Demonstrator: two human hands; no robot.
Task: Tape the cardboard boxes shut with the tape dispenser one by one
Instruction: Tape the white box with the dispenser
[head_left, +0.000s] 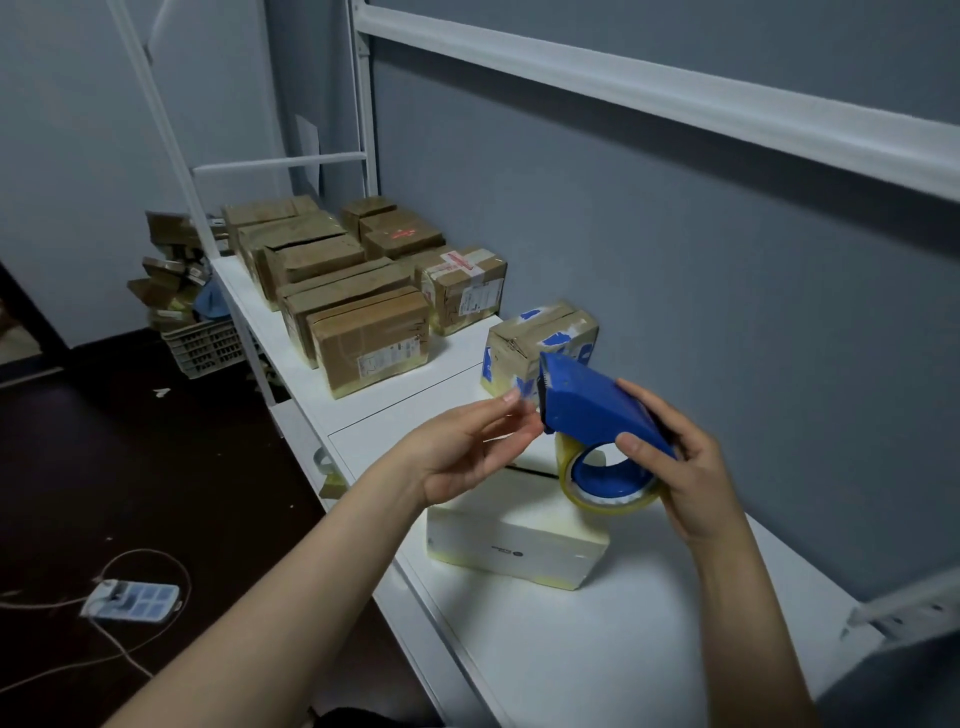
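One blue tape dispenser (597, 402) is gripped by the right hand (675, 462) (left hand (467, 452) open at its blade) above one white box (514, 540); about ten brown boxes (371, 343) are lined on the table (597, 649).

Bare shelf (597, 649) right of white box (514, 540); brown boxes (358, 291) crowd left.

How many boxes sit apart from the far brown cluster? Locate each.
2: a white box nearest the camera, and a blue-taped cardboard box behind the blue tape dispenser. Others may be hidden.
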